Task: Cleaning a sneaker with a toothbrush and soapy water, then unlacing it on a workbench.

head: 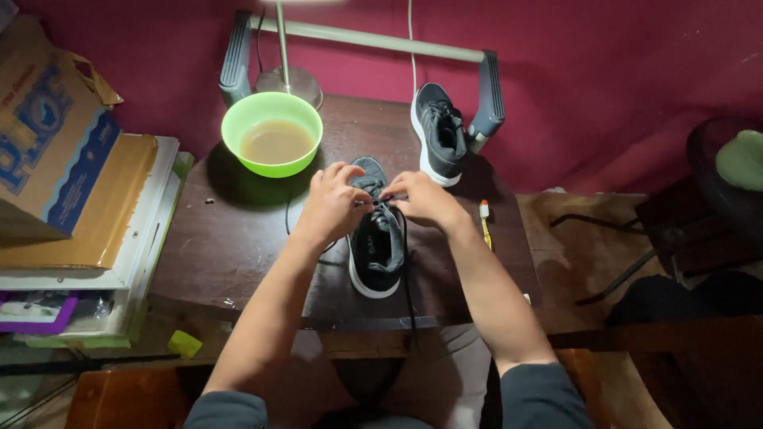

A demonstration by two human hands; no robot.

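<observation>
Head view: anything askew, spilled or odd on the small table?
The near shoe has its lace trailing off the table's front edge, both hands at its eyelets. The green bowl holds murky brown liquid. No spill visible.

Dim, warm light from above; soft shadows, sharp centre, slightly distorted edges.
</observation>
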